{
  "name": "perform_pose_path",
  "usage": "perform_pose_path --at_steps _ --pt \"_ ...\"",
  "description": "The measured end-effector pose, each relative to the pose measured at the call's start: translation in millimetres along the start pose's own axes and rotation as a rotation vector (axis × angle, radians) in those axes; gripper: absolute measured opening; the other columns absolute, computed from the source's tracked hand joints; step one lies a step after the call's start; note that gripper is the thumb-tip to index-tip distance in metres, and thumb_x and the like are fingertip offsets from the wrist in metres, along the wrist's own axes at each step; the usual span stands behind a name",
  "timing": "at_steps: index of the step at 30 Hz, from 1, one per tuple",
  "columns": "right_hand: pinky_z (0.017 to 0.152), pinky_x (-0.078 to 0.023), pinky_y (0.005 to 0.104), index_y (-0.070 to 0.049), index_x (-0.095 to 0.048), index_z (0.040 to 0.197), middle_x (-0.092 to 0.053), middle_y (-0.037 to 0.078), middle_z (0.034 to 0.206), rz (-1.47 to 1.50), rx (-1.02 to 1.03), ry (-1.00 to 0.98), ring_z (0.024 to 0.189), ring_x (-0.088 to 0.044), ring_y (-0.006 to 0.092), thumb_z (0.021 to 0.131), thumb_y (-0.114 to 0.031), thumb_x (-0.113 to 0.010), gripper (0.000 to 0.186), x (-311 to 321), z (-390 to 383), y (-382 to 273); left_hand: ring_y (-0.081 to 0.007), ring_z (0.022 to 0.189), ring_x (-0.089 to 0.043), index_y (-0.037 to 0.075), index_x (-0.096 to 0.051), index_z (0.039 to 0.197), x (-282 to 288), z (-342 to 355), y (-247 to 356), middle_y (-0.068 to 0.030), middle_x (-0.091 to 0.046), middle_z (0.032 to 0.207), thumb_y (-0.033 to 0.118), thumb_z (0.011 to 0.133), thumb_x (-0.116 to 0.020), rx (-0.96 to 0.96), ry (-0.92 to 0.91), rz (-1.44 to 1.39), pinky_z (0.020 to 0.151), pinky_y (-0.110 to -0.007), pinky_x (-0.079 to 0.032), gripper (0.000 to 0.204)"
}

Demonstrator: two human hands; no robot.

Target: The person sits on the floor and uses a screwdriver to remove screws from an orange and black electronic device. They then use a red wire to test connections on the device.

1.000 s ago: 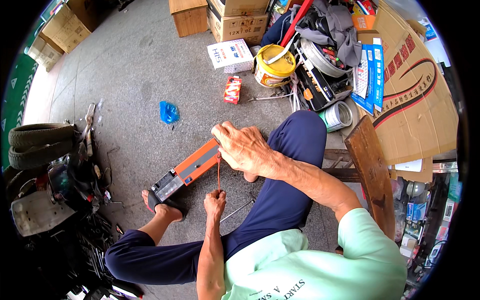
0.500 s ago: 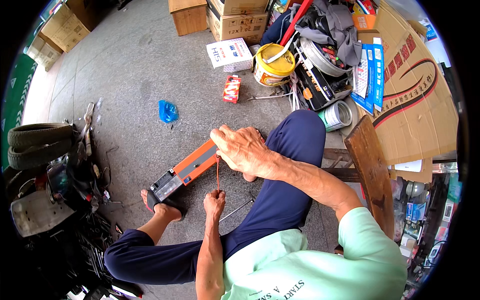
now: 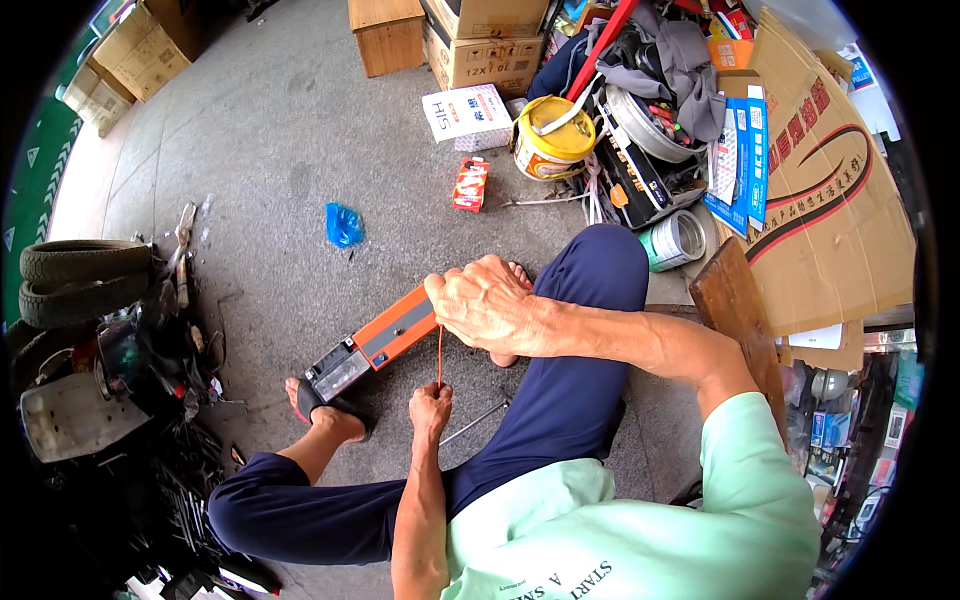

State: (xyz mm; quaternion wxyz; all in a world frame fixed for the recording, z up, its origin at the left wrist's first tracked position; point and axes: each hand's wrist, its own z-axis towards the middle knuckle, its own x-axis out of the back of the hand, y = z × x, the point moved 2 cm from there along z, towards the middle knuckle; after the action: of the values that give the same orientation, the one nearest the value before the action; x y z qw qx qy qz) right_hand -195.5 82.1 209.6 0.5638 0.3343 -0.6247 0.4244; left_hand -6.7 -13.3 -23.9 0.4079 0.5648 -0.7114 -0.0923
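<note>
Between my feet stands a row of rectangular batteries: an orange one (image 3: 395,332) with a grey stripe on top, and a grey and black one (image 3: 338,372) at its near left end. My right hand (image 3: 485,302) is closed over the right end of the row, fingers bent downward; what its fingertips grip is hidden. From beneath it a thin red wire (image 3: 440,352) runs straight down. My left hand (image 3: 431,408) pinches the lower end of that wire, in front of the batteries. A thin metal rod (image 3: 475,424) lies on the floor right of my left hand.
Old tires (image 3: 82,262) and dark scrap parts lie at left. Ahead are a blue plastic bag (image 3: 344,225), a small red box (image 3: 470,184), a white box (image 3: 468,112) and a yellow-lidded bucket (image 3: 555,138). A wooden board (image 3: 738,325) and large cardboard (image 3: 830,190) stand at right.
The view has shifted slightly, so the surroundings sit a little lower and to the right. Both hands keep their holds, with the red wire still stretched between them.
</note>
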Motion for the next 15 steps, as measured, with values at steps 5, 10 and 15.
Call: perform_pose_path --at_steps 5,10,15 --pt "0.048 -0.050 0.0375 0.001 -0.056 0.079 -0.055 0.015 0.071 -0.264 0.287 -0.126 0.060 -0.060 0.0241 0.061 -0.017 -0.065 0.028 6.4 -2.6 -7.3 -0.0352 0.077 -0.065 0.004 -0.069 0.087 0.0 1.6 -2.8 -0.0209 -0.065 0.078 0.027 0.078 -0.058 -0.028 0.010 0.035 0.073 -0.042 -0.049 0.027" --pt "0.049 -0.050 0.0381 0.002 -0.058 0.070 -0.053 0.016 0.070 -0.417 0.397 0.203 0.060 -0.058 0.0252 0.051 -0.021 -0.063 0.030 -15.8 -16.6 -11.5 -0.0368 0.081 -0.064 0.005 -0.069 0.089 -3.8 4.8 -2.2 -0.0223 -0.065 0.081 0.025 0.079 -0.057 -0.024 -0.004 0.028 0.075 -0.043 -0.050 0.025" --pt "0.056 -0.051 0.0339 -0.005 -0.065 0.067 -0.061 0.010 0.066 -0.171 0.232 -0.417 0.068 -0.063 0.0229 0.054 -0.018 -0.066 0.019 20.1 16.1 -21.0 -0.0382 0.083 -0.064 0.006 -0.069 0.090 -3.4 4.9 -2.3 -0.0237 -0.064 0.084 0.023 0.080 -0.055 -0.012 -0.016 0.018 0.077 -0.043 -0.050 0.025"
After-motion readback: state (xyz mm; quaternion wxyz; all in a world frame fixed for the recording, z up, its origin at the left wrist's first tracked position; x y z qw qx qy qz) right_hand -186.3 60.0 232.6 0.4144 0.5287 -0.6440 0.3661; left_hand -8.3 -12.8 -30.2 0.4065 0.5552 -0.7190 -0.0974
